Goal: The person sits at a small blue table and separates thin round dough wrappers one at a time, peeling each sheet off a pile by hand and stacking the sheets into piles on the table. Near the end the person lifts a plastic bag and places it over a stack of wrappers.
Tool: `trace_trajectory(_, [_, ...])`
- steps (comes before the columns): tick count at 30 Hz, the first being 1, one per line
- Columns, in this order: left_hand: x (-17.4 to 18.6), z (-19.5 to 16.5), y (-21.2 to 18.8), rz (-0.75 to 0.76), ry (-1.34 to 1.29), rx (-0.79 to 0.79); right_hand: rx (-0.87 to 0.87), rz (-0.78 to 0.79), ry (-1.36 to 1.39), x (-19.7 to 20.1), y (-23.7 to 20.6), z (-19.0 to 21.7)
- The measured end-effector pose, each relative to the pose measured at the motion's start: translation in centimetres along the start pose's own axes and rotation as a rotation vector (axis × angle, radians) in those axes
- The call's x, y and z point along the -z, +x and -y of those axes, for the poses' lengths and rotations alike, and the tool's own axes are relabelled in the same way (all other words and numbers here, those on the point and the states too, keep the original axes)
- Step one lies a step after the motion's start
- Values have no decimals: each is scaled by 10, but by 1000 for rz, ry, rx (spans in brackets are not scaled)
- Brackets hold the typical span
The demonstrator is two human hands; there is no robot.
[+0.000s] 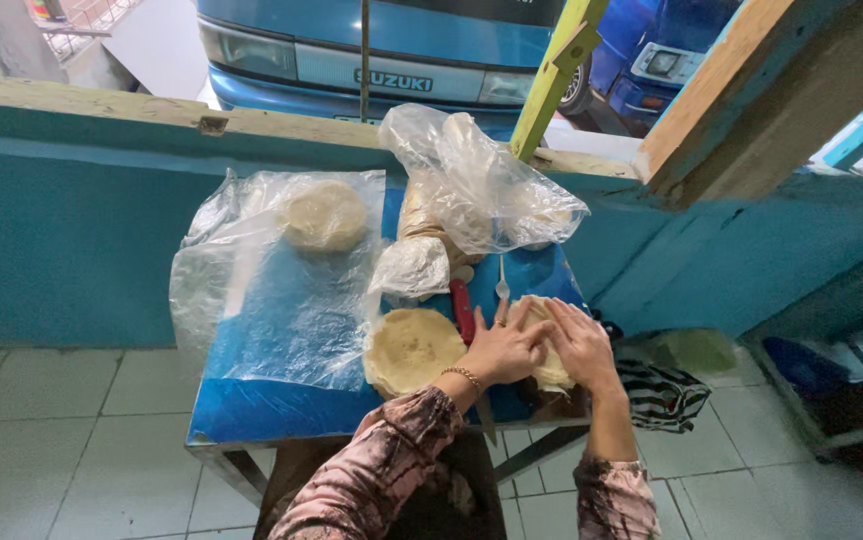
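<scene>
Both my hands rest on a pale piece of dough at the near right corner of a small blue table. My left hand, with a bracelet at the wrist, presses on the dough's left side, fingers spread. My right hand lies flat on its right side. Just left of my hands sits a round flat stack of dough. A red-handled knife and a spoon lie between the stack and my hands.
A clear plastic sheet covers the table's left half, with another dough round at its far end. Crumpled plastic bags stand at the back. A teal wall, parked vehicles beyond, striped cloth at right, tiled floor.
</scene>
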State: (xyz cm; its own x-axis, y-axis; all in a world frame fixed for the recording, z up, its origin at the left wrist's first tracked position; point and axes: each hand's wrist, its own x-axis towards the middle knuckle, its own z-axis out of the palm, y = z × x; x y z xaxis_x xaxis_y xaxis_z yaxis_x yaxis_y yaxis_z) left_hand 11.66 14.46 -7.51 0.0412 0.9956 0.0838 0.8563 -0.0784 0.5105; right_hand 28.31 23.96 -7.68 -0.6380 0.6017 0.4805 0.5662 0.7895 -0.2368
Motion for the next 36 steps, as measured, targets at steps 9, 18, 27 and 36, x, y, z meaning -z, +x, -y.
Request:
trace_trajectory(9, [48, 33, -93, -323, -271, -128, 39, -304, 203, 43, -21, 79])
trace_trajectory(18, [68, 116, -191, -481, -33, -130, 350, 116, 304, -8, -19, 182])
trace_trajectory(27, [36, 86, -216, -868, 206, -11, 238, 208, 310, -30, -11, 195])
trace_trajectory(36, [37, 76, -226, -810, 220, -104, -86, 137, 485, -48, 0, 182])
